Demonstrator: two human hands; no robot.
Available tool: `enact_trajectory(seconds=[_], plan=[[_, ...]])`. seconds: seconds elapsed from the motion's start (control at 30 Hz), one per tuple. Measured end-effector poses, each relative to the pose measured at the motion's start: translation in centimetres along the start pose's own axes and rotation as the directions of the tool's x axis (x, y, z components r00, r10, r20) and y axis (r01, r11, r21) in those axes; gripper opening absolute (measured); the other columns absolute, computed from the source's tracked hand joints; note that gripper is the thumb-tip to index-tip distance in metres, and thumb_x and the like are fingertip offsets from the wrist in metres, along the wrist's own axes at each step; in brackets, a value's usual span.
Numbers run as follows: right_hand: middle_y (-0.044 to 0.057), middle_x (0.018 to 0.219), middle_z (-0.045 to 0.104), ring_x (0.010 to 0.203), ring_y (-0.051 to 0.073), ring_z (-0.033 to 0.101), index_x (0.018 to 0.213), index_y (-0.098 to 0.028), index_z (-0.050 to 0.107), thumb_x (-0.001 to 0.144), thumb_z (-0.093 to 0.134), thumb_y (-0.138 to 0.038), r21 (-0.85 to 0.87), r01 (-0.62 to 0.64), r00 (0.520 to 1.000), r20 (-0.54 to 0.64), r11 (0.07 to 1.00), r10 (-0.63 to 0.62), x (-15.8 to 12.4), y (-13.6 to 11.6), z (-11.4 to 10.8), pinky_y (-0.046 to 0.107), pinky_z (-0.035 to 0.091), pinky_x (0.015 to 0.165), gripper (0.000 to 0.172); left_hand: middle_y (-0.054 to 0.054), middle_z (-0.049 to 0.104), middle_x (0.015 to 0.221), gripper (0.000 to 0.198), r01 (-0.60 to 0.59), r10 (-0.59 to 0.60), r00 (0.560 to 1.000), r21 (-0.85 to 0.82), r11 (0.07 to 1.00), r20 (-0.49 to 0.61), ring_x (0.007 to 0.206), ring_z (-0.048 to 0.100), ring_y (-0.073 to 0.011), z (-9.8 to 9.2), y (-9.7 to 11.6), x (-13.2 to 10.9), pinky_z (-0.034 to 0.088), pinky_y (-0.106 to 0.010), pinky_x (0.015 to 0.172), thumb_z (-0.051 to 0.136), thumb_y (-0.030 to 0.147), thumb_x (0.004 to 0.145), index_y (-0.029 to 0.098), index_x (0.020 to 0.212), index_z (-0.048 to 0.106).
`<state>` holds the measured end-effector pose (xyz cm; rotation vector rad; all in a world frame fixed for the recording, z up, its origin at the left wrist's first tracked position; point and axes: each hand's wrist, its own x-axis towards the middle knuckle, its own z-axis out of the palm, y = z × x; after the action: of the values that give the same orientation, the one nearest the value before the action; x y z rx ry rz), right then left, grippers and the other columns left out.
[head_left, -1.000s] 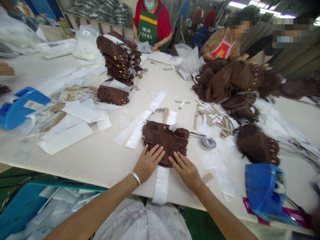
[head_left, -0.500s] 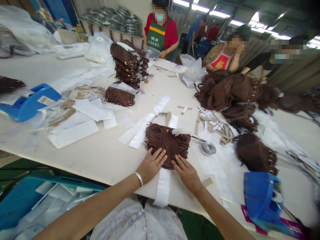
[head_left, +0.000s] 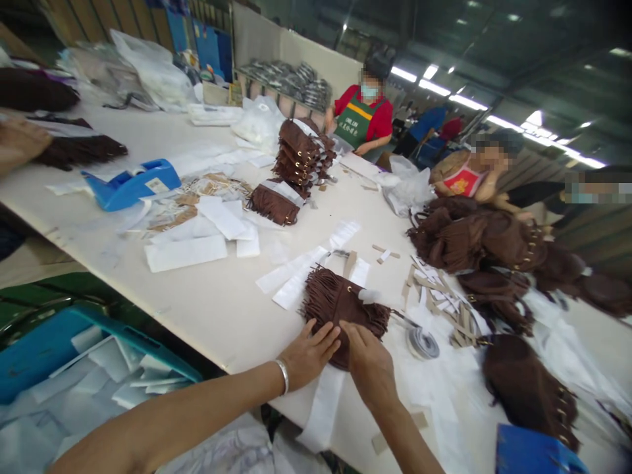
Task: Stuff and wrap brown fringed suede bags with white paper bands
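Observation:
A brown fringed suede bag [head_left: 340,303] lies flat on the white table [head_left: 222,309], on top of a long white paper strip [head_left: 320,408] that hangs over the near edge. My left hand [head_left: 309,352] rests flat on the bag's near left edge, fingers stretched out. My right hand [head_left: 368,365] lies on the bag's near right edge beside the left hand, with its fingers drawn together; whether it grips anything is hidden.
A stack of brown bags [head_left: 299,155] stands at the back, a heap of them [head_left: 484,240] at the right, one more [head_left: 530,388] near right. Blue tape dispenser [head_left: 133,184], white sheets [head_left: 185,252], tape roll [head_left: 422,342], card strips [head_left: 439,296]. Co-workers sit beyond the table.
My head has tilted up and turned left, so the table sits lower in view. My right hand has drawn closer to the left on the bag's near edge.

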<state>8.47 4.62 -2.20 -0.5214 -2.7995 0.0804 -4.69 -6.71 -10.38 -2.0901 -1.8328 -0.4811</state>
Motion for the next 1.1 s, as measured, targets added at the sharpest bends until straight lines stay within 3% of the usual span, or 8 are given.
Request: enact_trajectory(seconds=[0.1,0.2,0.3,0.4,0.47,0.6,0.9,1.1], plan=[[0.011,0.112,0.062,0.105,0.02,0.059,0.13,-0.019,0.051,0.092,0.035,-0.008,0.216,-0.035,0.994,-0.095,0.976,0.057,3.0,0.1,3.1,0.034,0.051,0.091,0.043,-0.011,0.051,0.14,0.033,0.022,-0.022,1.0,-0.063,0.998,-0.005,0.135,0.036,-0.0288,0.1,0.0,0.2,0.03,-0.055,0.107,0.04,0.024,0.099,0.017,0.127,0.056],[0.01,0.109,0.059,0.102,0.02,0.059,0.13,-0.02,0.051,0.092,0.033,-0.009,0.342,-0.063,0.989,-0.106,0.937,0.105,3.8,1.4,6.6,0.036,0.052,0.089,0.043,-0.009,0.057,0.133,0.028,0.061,-0.065,0.998,-0.192,0.98,-0.013,0.132,0.04,-0.0264,-0.8,-0.1,0.0,0.035,-0.052,0.105,0.042,0.024,0.098,0.02,0.12,0.059],[0.01,0.11,0.058,0.104,0.02,0.057,0.13,-0.02,0.05,0.094,0.032,-0.011,0.433,-0.084,0.983,-0.114,0.898,0.147,3.5,2.7,8.3,0.038,0.05,0.092,0.041,-0.008,0.058,0.129,0.027,0.184,-0.223,0.973,-0.377,0.908,-0.062,0.127,0.045,-0.0235,-2.3,-0.5,-0.8,0.038,-0.047,0.104,0.041,0.019,0.098,0.021,0.117,0.059],[0.009,0.11,0.058,0.103,0.02,0.057,0.128,-0.021,0.052,0.096,0.032,-0.015,0.489,-0.084,0.981,-0.115,0.868,0.159,3.4,3.2,8.3,0.038,0.049,0.092,0.038,-0.009,0.062,0.114,0.026,0.448,-0.536,0.844,-0.535,0.716,-0.011,0.113,0.053,-0.0202,-3.2,-1.5,-1.3,0.044,-0.041,0.1,0.037,0.012,0.096,0.018,0.109,0.059],[0.009,0.107,0.059,0.099,0.02,0.058,0.126,-0.021,0.053,0.096,0.033,-0.017,0.518,-0.105,0.978,-0.102,0.849,0.183,3.6,3.2,8.0,0.038,0.049,0.089,0.036,-0.008,0.061,0.11,0.024,0.552,-0.645,0.762,-0.584,0.595,0.063,0.109,0.054,-0.0192,-3.0,-2.3,-0.9,0.046,-0.039,0.099,0.037,0.012,0.095,0.018,0.108,0.057],[0.006,0.1,0.061,0.085,0.017,0.059,0.122,-0.021,0.056,0.098,0.034,-0.024,0.591,-0.202,0.955,-0.057,0.781,0.29,3.8,3.2,7.5,0.034,0.049,0.081,0.033,-0.008,0.054,0.121,0.032,0.588,-0.653,0.743,-0.608,0.533,0.146,0.118,0.049,-0.0199,-1.4,-3.8,1.3,0.041,-0.039,0.105,0.045,0.011,0.09,0.019,0.12,0.05],[0.003,0.094,0.065,0.074,0.015,0.059,0.115,-0.021,0.06,0.097,0.041,-0.04,0.741,-0.383,0.879,0.108,0.551,0.464,4.3,3.5,6.8,0.029,0.048,0.07,0.033,-0.002,0.057,0.099,0.035,0.652,-0.611,0.731,-0.574,0.496,0.303,0.095,0.054,-0.0187,-0.4,-5.7,3.7,0.045,-0.031,0.084,0.049,0.005,0.074,0.022,0.104,0.055],[0.004,0.093,0.066,0.073,0.015,0.059,0.112,-0.02,0.062,0.097,0.042,-0.044,0.749,-0.415,0.856,0.131,0.516,0.499,4.4,3.5,6.9,0.028,0.048,0.067,0.035,-0.002,0.054,0.093,0.023,0.654,-0.556,0.748,-0.544,0.526,0.362,0.087,0.053,-0.0179,-0.4,-6.8,4.3,0.043,-0.029,0.077,0.053,0.005,0.07,0.021,0.087,0.052]])
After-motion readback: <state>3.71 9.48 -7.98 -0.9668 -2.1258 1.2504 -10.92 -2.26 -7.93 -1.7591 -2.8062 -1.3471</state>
